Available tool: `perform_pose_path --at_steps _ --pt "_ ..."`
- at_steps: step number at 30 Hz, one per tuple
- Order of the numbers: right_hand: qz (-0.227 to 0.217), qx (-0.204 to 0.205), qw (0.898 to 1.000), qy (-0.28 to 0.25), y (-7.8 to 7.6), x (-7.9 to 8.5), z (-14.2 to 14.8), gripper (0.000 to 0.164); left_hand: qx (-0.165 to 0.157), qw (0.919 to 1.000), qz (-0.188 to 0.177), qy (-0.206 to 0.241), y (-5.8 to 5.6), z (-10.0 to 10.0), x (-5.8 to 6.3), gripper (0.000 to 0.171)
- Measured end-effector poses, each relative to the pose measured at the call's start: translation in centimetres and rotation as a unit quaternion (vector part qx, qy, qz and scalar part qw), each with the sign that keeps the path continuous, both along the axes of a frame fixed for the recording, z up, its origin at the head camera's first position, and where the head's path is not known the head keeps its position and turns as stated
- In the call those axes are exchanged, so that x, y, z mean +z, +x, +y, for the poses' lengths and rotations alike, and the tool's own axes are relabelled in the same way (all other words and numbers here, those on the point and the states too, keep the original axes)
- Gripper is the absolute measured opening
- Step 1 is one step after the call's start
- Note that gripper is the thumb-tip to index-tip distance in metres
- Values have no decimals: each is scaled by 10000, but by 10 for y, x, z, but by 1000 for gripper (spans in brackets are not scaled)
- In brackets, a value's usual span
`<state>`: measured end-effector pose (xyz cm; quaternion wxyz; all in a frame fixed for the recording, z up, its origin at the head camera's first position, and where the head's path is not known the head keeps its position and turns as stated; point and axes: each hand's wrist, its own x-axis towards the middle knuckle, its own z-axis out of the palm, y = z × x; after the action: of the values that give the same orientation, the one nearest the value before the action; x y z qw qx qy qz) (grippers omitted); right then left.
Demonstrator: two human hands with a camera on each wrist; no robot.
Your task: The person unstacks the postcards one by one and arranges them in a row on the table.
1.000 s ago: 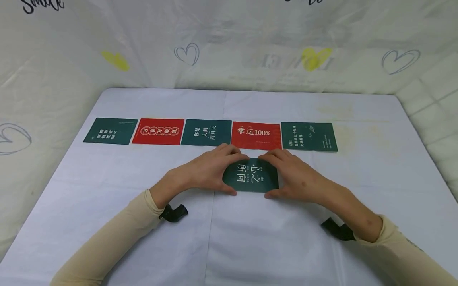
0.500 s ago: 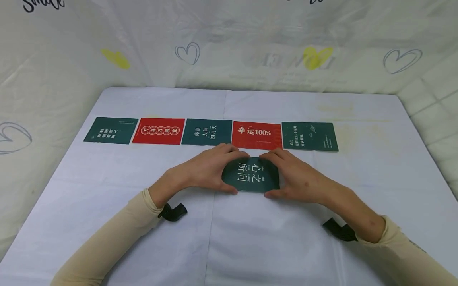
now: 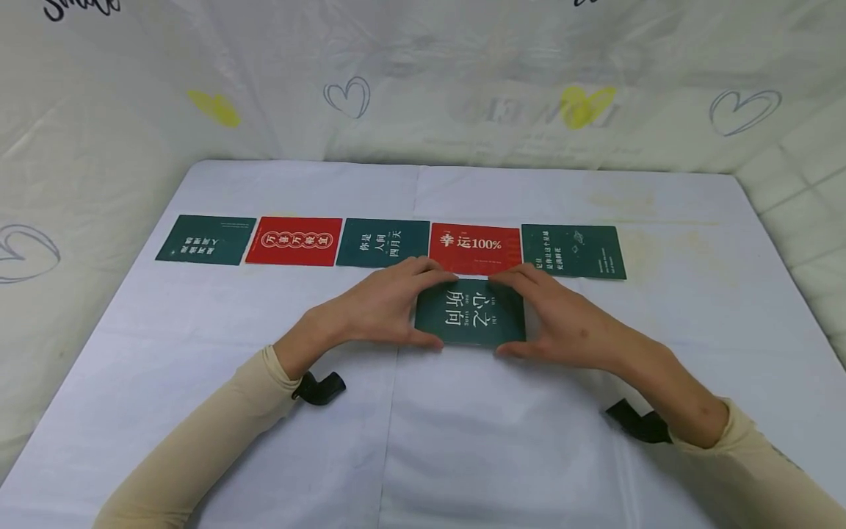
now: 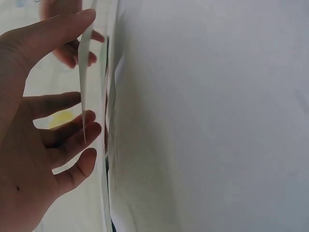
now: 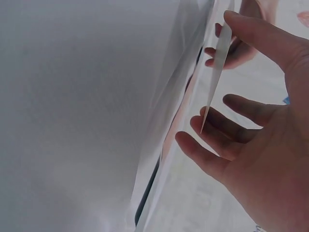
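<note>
In the head view, a dark green card [image 3: 471,312] with white Chinese characters is held between both hands, just in front of a row of cards. My left hand [image 3: 390,301] grips its left end, thumb at the near edge and fingers at the far edge. At the other end, my right hand [image 3: 571,323] holds it the same way. Both wrist views show the card edge-on, raised above the white cloth, pinched between thumb and fingers. Right behind the hands lies a red card [image 3: 474,246] reading 100%; a green card [image 3: 573,251] is to its right.
Further left in the row lie a green card [image 3: 382,241], a red card [image 3: 294,241] and another green card [image 3: 206,240]. They rest flat on the white-covered table [image 3: 277,455]. A pale curtain [image 3: 423,44] printed with hearts hangs beyond the table's back edge.
Both hands, still holding the green card, have moved slightly away from the body and to the right, closer to the row. The cards in the row have stayed put.
</note>
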<state>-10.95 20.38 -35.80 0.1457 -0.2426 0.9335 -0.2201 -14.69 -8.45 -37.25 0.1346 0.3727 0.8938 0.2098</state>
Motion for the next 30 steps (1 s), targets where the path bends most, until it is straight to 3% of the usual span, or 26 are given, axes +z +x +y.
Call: perform_pose_path --at_steps 8,16,24,30 --pt "114 -36 9999 -107 0 5 8 97 45 9998 135 171 -1 3 2 90" --pt "275 -95 9994 -207 2 0 13 97 74 9985 243 488 -2 5 0 88" --pt "257 -897 9946 -465 4 -3 19 92 163 9975 432 544 -5 11 0 89" --pt "112 -1311 9862 -1008 1 0 21 94 146 9951 682 701 -13 19 2 88"
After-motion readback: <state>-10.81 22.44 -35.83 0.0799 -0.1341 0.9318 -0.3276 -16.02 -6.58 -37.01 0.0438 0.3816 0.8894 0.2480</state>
